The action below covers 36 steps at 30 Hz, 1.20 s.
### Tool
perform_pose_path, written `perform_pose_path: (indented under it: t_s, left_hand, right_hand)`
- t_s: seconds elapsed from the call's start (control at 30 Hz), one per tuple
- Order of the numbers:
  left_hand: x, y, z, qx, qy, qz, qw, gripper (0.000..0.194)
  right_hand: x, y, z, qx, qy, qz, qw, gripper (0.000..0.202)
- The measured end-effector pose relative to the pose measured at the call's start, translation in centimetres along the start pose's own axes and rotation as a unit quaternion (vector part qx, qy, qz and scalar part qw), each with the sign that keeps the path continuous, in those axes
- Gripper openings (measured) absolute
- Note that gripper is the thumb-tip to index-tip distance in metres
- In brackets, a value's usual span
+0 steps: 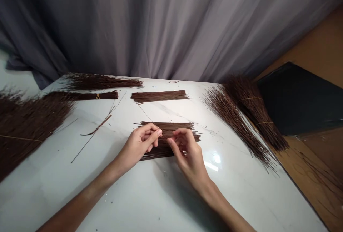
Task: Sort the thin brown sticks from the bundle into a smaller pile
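Two hands at work over one flat pile of thin brown sticks (171,132), taken as the landmark for all entries below; it lies on the white marble-patterned bench (160,196), about mid-bench, sticks running left to right.

Left hand (140,144): rests on the left part of the pile, fingers curled, thumb and forefinger pinched together at the tips. A single stick may be between them; too fine to tell.

Right hand (187,153): rests on the right part of the pile, fingers bent inward, fingertips touching the sticks. The two hands nearly meet at the pile's middle.

Second, smaller stick pile (159,96): behind the landmark pile, apart from it, also lying left to right.

Tied stick bundle (88,96): behind and to the left, with a yellowish band near its right end.

Loose bushy bundle (99,81): farther behind that, near the bench's back edge.

Large heap of sticks (24,125): far left, well apart from the pile.

Stray sticks and a short strip (96,128): between the pile and the left heap.

Two long bundles (246,117): to the right, slanting toward the bench's right edge, the outer one bound with thin ties.

Grey curtain (166,25): behind the bench.

Dark panel (297,100): beyond the right bundles, on a wooden floor (321,175).
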<state>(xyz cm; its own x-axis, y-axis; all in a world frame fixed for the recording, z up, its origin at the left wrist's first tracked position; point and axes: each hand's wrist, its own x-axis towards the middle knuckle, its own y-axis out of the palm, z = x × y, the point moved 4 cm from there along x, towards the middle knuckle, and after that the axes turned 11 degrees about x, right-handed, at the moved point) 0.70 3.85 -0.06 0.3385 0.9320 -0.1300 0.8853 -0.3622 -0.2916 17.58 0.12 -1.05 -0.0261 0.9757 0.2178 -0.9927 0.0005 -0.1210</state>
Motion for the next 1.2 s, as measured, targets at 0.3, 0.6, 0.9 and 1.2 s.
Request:
perform_pose_path:
  t_s: [0.3,0.6,0.9,1.2]
  left_hand:
    - [0.1,-0.1,-0.4,0.006,0.009,-0.010,1.000,0.033]
    - [-1.1,0.3,-1.9,-0.039,0.021,0.107,0.993,0.030]
    - [-1.0,0.7,-0.9,0.182,0.031,0.112,0.976,0.038]
    - [-2.6,1.9,-2.8,0.055,0.010,0.233,0.971,0.029]
  right_hand:
    - [-0.2,0.1,0.2,0.003,0.004,0.007,1.000,0.015]
    - [1.6,-1.7,0.2,0.048,0.092,0.120,0.987,0.028]
    - [0.2,-3.1,3.4,-0.108,-0.114,0.205,0.966,0.017]
    - [2.4,-3.8,2.1,-0.105,-0.053,0.251,0.961,0.026]
